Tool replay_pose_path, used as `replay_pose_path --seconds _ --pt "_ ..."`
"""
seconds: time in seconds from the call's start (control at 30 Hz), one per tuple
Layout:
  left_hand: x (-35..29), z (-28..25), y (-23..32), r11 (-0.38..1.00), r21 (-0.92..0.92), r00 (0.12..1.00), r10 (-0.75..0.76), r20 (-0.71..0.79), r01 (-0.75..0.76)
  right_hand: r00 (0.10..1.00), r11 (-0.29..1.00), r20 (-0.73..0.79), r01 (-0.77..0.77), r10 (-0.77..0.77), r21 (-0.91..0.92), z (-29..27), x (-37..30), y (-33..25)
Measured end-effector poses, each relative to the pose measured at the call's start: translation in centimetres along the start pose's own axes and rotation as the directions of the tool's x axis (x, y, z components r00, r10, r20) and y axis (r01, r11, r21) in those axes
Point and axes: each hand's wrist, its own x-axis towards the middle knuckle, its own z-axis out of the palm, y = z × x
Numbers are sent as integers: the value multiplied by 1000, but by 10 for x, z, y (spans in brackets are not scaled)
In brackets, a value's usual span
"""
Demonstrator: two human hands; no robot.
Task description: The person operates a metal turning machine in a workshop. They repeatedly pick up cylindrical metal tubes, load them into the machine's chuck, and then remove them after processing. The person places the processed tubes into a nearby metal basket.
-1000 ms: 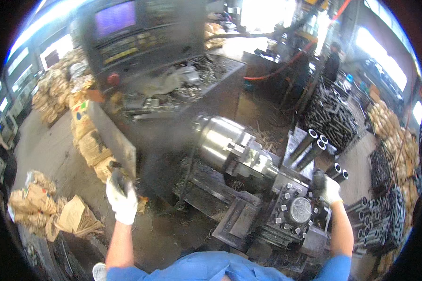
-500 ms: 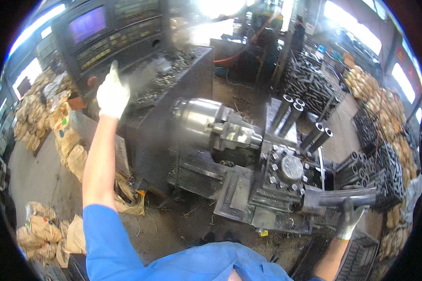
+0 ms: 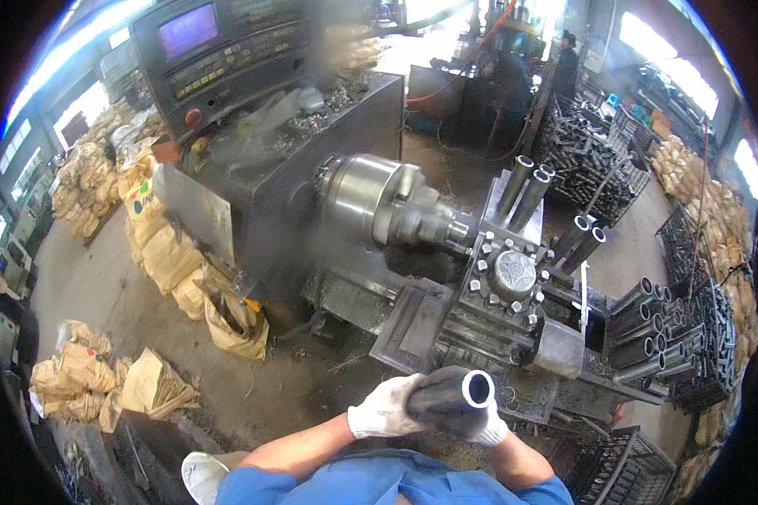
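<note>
A dark metal tube [image 3: 442, 397] with a bright bored end is held in front of my body, its open end tilted up and to the right. My left hand [image 3: 387, 406], in a white glove, wraps the tube's left side. The right hand [image 3: 490, 427], also gloved, grips it from the right, with most of its fingers hidden behind the tube. Beyond my hands stands a lathe, with a shiny chuck [image 3: 362, 195] and a square tool post [image 3: 512, 276] ringed by bolts. A workpiece inside the chuck cannot be made out.
A control panel [image 3: 236, 76] with a lit screen is at the upper left. Several tubes [image 3: 526, 198] stand behind the tool post; more tubes [image 3: 644, 337] sit at the right. Paper sacks [image 3: 173, 261] line the left floor. A dark crate [image 3: 627, 471] lies at lower right.
My left hand has come down from beside the control panel onto the tube. The right hand has brought the tube from beside the tool post to in front of my body.
</note>
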Motion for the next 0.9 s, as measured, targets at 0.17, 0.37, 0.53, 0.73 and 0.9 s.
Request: replay_pose_path --seconds 0.17,0.37,0.53,0.73,0.9 --pt "-102 65 -134 880 261 918 -380 -115 398 999 998 51 -3 5 -57 39 -11 12" --pt "-397 175 -234 366 3 338 -857 -389 931 970 990 206 -109 126 -95 95 -26 8" --pt "-618 317 -203 146 -728 -394 -761 -515 670 855 995 514 -25 71 -96 208 -16 -42" --pt "-712 475 -114 -71 -925 -686 -692 -224 374 601 947 753 308 -268 90 373 -54 -131" --pt "-700 580 -52 -79 -996 -807 -586 75 -35 238 875 901 421 -362 240 497 -116 -190"
